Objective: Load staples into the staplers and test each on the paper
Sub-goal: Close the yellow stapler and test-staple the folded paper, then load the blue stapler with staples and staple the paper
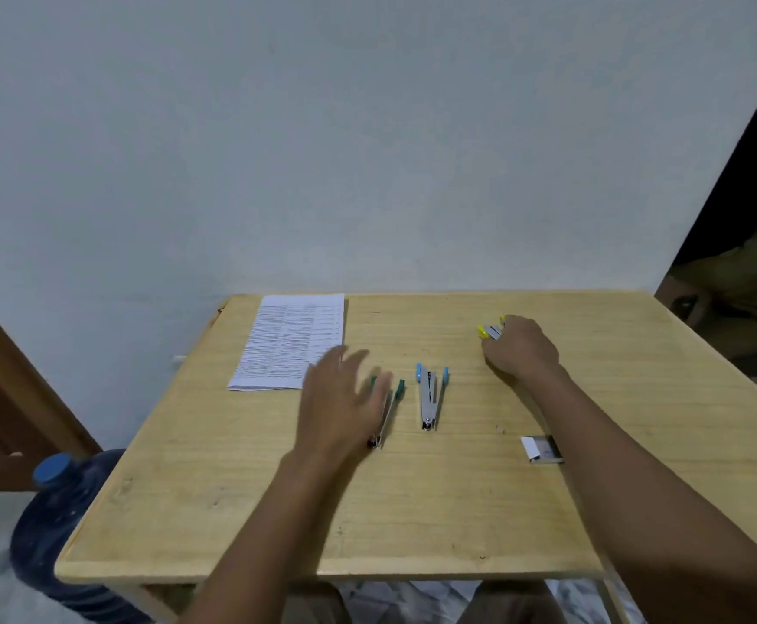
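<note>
Three small staplers lie opened out on the wooden table (pixel 277 511). My left hand (pixel 345 398) hovers with fingers spread and blurred over the green stapler (pixel 398 391), hiding most of it. The blue stapler (pixel 430 398) lies untouched in the middle, hinge toward me. Farther back on the right, my right hand (pixel 521 351) curls over the yellow stapler (pixel 488 331); only its yellow tips and a bit of metal show. A small open box of staples (pixel 541 450) sits by my right forearm. The printed paper (pixel 291 340) lies at the table's back left.
The table stands against a pale wall. A large blue water bottle (pixel 61 524) stands on the floor at the left front corner. A wooden door frame is at the left, a dark doorway at the right.
</note>
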A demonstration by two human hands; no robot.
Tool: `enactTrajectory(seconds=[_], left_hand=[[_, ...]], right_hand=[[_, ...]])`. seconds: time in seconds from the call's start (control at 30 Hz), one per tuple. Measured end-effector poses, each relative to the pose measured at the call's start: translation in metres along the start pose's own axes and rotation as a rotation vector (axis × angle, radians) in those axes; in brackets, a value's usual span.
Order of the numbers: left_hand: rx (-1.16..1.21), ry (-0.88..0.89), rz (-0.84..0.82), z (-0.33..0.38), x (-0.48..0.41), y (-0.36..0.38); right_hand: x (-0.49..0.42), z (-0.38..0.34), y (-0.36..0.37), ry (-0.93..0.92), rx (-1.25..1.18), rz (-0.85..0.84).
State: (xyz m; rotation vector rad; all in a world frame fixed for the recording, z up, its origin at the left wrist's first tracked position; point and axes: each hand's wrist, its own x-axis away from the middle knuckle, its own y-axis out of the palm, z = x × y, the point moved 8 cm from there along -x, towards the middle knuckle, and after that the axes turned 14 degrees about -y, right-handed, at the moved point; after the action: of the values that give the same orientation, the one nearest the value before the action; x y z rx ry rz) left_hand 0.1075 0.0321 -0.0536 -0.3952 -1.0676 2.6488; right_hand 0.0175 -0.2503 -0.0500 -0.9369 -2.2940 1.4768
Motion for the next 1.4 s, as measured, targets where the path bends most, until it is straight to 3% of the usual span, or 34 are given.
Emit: enactTrajectory(seconds=[0.2, 0.43, 0.7, 1.17, 1.3, 1.4], left_hand=[[-0.079, 0.185, -0.131, 0.027, 0.029, 0.030], [-0.102, 0.262, -0.069, 0.028, 0.025, 0.032], [-0.076, 0.226, -0.108, 0.025, 0.025, 0.035], [-0.060, 0.208, -0.133, 0.024, 0.025, 0.032], [-0.066, 0.201, -0.142, 0.024, 0.026, 0.033], [-0.058, 0.194, -0.132, 0.024, 0.025, 0.033]], right_hand=[[-0.014, -0.002, 0.001, 0.053, 0.067, 0.035], [0.002, -0.003, 0.004, -0.013, -0.110, -0.052], [0.013, -0.006, 0.008, -0.076, -0.253, 0.009], [0.005, -0.014, 0.011, -0.091, -0.089, 0.035], [0.009, -0.020, 0.006, -0.088, -0.122, 0.009], [0.028, -0.032, -0.006, -0.081, -0.218, 0.092]])
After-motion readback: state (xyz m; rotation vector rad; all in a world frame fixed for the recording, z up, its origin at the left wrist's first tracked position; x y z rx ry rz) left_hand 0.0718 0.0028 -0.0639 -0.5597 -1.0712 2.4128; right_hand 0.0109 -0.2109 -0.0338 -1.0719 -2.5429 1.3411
